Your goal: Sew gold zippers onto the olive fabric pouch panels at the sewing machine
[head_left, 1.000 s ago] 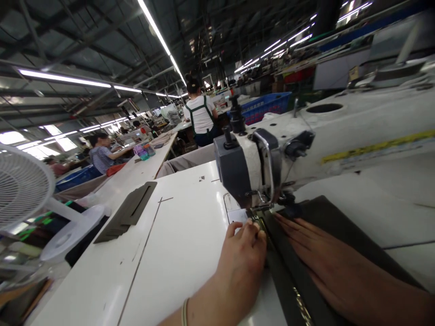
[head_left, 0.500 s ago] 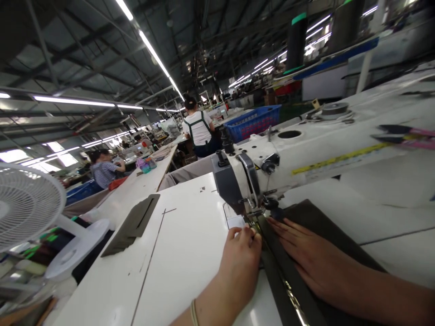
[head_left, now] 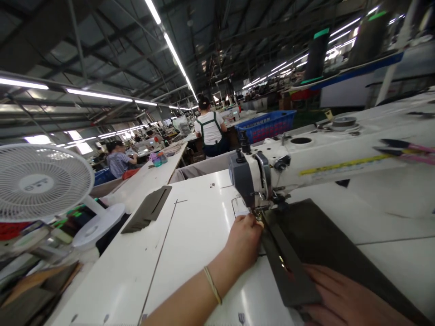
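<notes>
Beneath the head of a white sewing machine (head_left: 249, 174) lies a dark olive fabric piece (head_left: 316, 235). A narrower strip (head_left: 288, 276) with a shiny gold zipper (head_left: 281, 261) runs from the needle area toward me. My left hand (head_left: 244, 240) is closed at the needle area, pinching the strip's far end by the zipper. My right hand (head_left: 336, 294) rests lower right, its fingers at the near end of the strip; the fingertips are partly hidden under it.
Gray fabric pieces (head_left: 147, 210) are stacked on the white table (head_left: 190, 244). A white fan (head_left: 44, 185) stands at left. Pink-handled snippers (head_left: 404, 149) lie on the machine arm. Beyond are a blue crate (head_left: 268, 127) and two seated people.
My right hand has slid back from beside the needle to the near end of the strip. My left hand stays by the needle. The view has shifted slightly, moving the scene rightward.
</notes>
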`<state>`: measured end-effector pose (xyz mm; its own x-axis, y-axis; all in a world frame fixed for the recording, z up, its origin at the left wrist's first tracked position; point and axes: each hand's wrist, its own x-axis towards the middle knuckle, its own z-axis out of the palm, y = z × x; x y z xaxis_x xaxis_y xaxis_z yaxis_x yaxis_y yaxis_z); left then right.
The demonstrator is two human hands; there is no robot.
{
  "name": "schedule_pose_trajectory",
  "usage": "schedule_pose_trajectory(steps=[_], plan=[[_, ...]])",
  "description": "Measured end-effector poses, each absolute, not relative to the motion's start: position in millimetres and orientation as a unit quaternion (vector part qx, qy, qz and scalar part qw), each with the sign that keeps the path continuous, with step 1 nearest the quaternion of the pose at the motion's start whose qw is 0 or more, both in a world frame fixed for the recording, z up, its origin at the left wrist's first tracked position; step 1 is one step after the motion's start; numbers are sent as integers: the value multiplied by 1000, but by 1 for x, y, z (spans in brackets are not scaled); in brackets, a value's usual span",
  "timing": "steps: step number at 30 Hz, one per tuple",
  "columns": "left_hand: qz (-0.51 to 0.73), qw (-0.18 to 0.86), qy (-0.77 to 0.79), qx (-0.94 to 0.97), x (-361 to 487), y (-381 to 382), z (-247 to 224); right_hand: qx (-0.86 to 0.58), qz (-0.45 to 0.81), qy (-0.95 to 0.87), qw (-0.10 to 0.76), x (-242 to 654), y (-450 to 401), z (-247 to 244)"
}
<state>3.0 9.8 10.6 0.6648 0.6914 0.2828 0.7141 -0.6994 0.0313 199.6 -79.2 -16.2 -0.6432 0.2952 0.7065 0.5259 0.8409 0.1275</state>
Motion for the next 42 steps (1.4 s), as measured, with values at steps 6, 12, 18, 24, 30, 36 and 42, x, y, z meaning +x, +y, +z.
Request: schedule_pose_trajectory(steps=[6,12,18,24,30,36,42], plan=[[-169,16,-365,-915,-7,-11,12,-277,-228,-877,319,181,-104,-24],[-218,23,-367,-904,-7,-30,5,-270,-239,-871,334,181,-101,-12],[-209,36,-374,-903,0,-29,9,-239,-286,-872,318,180,-93,-5],[-193,50,-362,-911,0,-38,10,-229,-256,-873,347,185,-98,4],[-163,74,-348,-920,2,-38,8,-229,-223,-871,372,186,-98,-4],[-179,80,-344,-918,3,-32,8,-247,-220,-885,327,189,-97,-2],[-165,85,-335,-924,3,-26,11,-259,-208,-887,321,192,-89,-2]])
